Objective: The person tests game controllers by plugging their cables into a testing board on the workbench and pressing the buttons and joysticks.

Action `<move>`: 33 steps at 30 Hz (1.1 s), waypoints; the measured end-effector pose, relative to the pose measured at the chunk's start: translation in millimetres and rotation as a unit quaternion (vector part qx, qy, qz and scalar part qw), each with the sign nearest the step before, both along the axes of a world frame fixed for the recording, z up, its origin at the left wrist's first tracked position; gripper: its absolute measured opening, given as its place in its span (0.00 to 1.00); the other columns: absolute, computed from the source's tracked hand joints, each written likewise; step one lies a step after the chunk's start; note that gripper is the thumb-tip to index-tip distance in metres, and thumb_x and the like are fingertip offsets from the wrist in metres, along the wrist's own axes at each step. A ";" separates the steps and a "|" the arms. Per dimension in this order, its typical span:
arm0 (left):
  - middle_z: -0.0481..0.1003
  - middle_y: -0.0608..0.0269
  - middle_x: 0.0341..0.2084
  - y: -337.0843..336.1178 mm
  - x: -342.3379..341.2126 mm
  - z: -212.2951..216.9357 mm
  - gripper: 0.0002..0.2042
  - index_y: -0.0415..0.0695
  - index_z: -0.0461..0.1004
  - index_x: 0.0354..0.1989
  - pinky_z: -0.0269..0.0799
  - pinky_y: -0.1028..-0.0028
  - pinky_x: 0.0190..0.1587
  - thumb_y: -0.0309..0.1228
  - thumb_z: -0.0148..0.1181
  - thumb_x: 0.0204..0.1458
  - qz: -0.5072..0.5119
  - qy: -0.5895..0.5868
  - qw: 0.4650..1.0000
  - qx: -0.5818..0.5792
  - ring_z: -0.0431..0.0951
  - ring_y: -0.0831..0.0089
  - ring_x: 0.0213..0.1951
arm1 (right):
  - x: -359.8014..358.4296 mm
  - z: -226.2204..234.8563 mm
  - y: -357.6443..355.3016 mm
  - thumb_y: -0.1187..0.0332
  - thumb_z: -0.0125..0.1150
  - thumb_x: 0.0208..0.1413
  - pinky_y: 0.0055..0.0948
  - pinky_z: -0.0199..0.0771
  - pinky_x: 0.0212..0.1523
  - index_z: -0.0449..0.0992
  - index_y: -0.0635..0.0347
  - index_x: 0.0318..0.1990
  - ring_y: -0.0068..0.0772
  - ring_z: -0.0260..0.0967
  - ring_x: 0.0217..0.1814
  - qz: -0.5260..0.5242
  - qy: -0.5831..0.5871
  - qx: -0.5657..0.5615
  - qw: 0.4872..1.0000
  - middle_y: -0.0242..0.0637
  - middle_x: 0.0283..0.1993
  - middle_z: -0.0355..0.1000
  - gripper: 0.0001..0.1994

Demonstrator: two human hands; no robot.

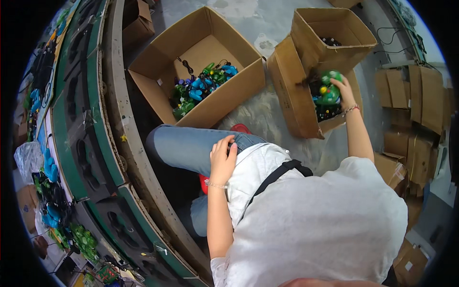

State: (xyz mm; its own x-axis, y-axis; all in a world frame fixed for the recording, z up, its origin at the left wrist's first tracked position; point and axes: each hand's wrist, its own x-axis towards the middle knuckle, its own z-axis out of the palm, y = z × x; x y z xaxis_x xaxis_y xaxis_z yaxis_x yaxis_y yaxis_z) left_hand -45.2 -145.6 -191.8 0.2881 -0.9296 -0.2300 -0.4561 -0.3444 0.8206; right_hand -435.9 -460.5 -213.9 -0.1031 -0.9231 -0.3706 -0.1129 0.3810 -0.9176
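Note:
My right hand reaches out to a cardboard box on the floor at my right and grips a green game controller at the top of a pile of green, blue and black controllers inside it. My left hand rests flat on my thigh, on blue jeans, holding nothing, fingers slightly apart. I sit bent forward in a white shirt with a black strap across it.
An open cardboard box ahead holds several green and blue wired controllers. A smaller box stands stacked on the right one. A green curved conveyor runs along the left, with more controllers beyond it. Flattened cartons pile at the right.

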 end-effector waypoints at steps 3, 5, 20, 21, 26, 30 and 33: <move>0.76 0.64 0.41 1.1 -2.9 -0.4 0.13 0.45 0.73 0.49 0.64 0.66 0.50 0.33 0.53 0.57 0.001 -0.002 1.000 -0.001 0.73 0.66 0.41 | -56.8 -39.6 -20.6 0.67 0.73 0.45 0.30 0.72 0.50 0.69 0.64 0.55 0.32 0.71 0.49 -0.078 0.116 -0.060 0.988 0.40 0.50 0.72 0.29; 0.77 0.64 0.41 1.9 -4.3 0.3 0.13 0.45 0.73 0.49 0.64 0.66 0.50 0.33 0.53 0.57 0.001 -0.002 1.000 0.003 0.73 0.66 0.41 | -84.8 -62.7 -30.3 0.63 0.75 0.42 0.32 0.70 0.54 0.69 0.66 0.56 0.36 0.71 0.53 -0.078 0.270 -0.070 0.957 0.44 0.53 0.72 0.33; 0.75 0.47 0.41 37.2 19.1 42.4 0.14 0.38 0.73 0.47 0.71 0.62 0.48 0.34 0.52 0.58 0.104 0.036 0.990 -0.083 0.76 0.53 0.43 | 131.5 -163.4 19.9 0.66 0.53 0.62 0.28 0.70 0.51 0.75 0.64 0.48 0.29 0.72 0.47 0.280 0.251 -0.101 0.921 0.40 0.43 0.76 0.13; 0.75 0.48 0.42 51.4 28.0 64.3 0.14 0.38 0.72 0.48 0.71 0.65 0.48 0.33 0.52 0.59 0.123 0.042 0.989 -0.069 0.76 0.55 0.43 | 174.9 -146.9 32.0 0.68 0.52 0.63 0.27 0.70 0.52 0.76 0.64 0.46 0.28 0.72 0.47 0.323 0.189 -0.145 0.916 0.38 0.44 0.76 0.11; 0.74 0.55 0.43 123.4 54.2 199.4 0.13 0.41 0.75 0.43 0.69 0.67 0.48 0.17 0.52 0.49 0.269 -0.134 0.901 -0.312 0.74 0.61 0.44 | 373.2 -28.4 45.7 0.73 0.50 0.64 0.24 0.68 0.50 0.75 0.65 0.45 0.26 0.70 0.46 0.509 0.047 -0.348 0.786 0.35 0.42 0.73 0.08; 0.77 0.52 0.40 153.6 40.1 273.3 0.12 0.44 0.75 0.35 0.69 0.64 0.38 0.19 0.58 0.39 0.281 -0.341 0.780 -0.444 0.77 0.60 0.35 | 496.4 68.7 86.0 0.76 0.49 0.64 0.21 0.67 0.50 0.74 0.67 0.45 0.23 0.69 0.46 0.575 -0.082 -0.392 0.714 0.34 0.43 0.72 0.08; 0.72 0.56 0.39 159.8 45.6 287.5 0.17 0.44 0.71 0.41 0.68 0.68 0.34 0.21 0.63 0.38 0.269 -0.428 0.716 -0.482 0.73 0.64 0.34 | 558.3 132.3 145.5 0.78 0.48 0.63 0.26 0.66 0.55 0.74 0.66 0.43 0.25 0.70 0.45 0.623 -0.149 -0.425 0.639 0.35 0.42 0.72 0.08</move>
